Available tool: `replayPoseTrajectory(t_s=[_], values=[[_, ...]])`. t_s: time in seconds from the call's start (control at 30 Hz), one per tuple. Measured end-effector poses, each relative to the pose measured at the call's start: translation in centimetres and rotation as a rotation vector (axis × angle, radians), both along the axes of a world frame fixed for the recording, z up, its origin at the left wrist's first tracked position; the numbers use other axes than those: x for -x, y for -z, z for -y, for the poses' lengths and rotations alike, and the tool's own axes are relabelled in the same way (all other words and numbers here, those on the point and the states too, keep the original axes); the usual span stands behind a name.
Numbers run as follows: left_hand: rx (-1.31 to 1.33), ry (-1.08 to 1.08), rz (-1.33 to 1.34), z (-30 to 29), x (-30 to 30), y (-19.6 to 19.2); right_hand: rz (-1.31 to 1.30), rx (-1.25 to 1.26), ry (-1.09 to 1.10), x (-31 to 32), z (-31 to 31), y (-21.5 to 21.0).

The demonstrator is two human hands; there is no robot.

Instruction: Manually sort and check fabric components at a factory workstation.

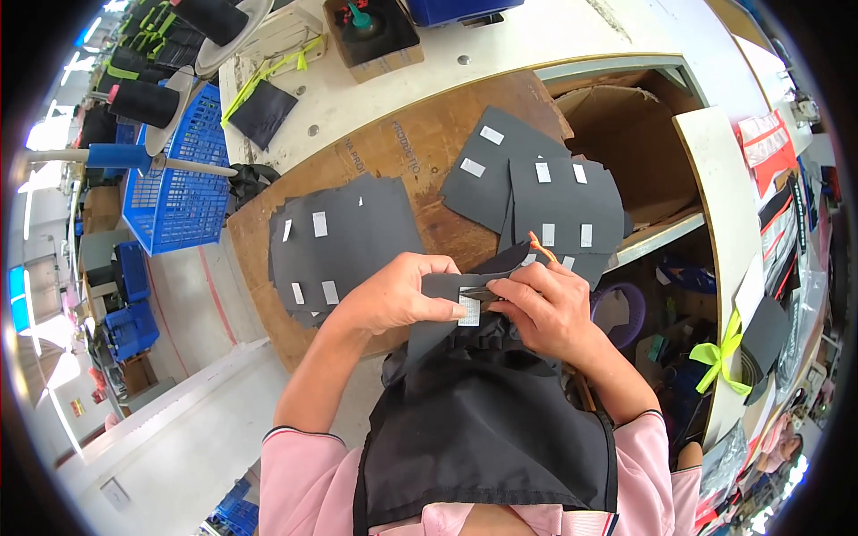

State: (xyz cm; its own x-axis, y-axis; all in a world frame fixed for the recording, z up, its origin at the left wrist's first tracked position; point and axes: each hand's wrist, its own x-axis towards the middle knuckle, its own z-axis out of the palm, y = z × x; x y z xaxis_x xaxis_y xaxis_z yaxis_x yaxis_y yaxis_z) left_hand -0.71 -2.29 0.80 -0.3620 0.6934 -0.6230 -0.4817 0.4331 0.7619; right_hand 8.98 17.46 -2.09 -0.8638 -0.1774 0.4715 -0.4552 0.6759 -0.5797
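Pinching a black fabric piece (447, 299) with a white label (468, 310), the left hand (398, 295) and right hand (545, 313) hold it above the brown board's (402, 143) near edge. Similar labelled pieces lie stacked on the board at left (344, 237) and right (545, 192); a blue basket (183, 201) sits beyond its left edge.

Bare brown board (420, 143) lies open between two black fabric stacks (344, 237).

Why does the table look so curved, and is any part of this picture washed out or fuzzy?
Head view: the fisheye lens bends the white table edge and darkens the corners; daylight blows out the far left rim; the left hand, right hand and dark fabric piece with its white label are evenly lit and sharp, with soft shadows.
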Motion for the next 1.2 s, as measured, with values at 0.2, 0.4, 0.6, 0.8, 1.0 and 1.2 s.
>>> replayPoseTrajectory(t_s=[0.2, 0.4, 0.6, 0.8, 1.0, 1.2], values=[[0.069, 0.052, -0.082, 0.1, 0.2, 0.0, 0.065, 0.066, 0.039, -0.5, 0.0, 0.0], [0.033, -0.098, 0.023, -0.4, 0.4, -0.6, 0.111, 0.130, 0.094, -0.3, 0.9, 0.3], [-0.328, -0.663, -0.066, -0.9, -0.1, -0.5, 1.012, 1.385, 0.241, -2.2, 1.0, 5.2], [-0.455, -0.787, 0.033, 0.8, -2.3, 4.1, 1.007, 1.866, 0.313, 0.6, 1.3, 5.4], [-0.153, -0.575, 0.030, 4.3, -4.2, 7.3, 0.971, 1.365, 0.216, 2.7, -0.3, 5.0], [0.104, -0.701, -0.680, 4.6, -0.5, 4.0, 1.019, 1.155, 0.064, 2.4, -2.3, 4.4]])
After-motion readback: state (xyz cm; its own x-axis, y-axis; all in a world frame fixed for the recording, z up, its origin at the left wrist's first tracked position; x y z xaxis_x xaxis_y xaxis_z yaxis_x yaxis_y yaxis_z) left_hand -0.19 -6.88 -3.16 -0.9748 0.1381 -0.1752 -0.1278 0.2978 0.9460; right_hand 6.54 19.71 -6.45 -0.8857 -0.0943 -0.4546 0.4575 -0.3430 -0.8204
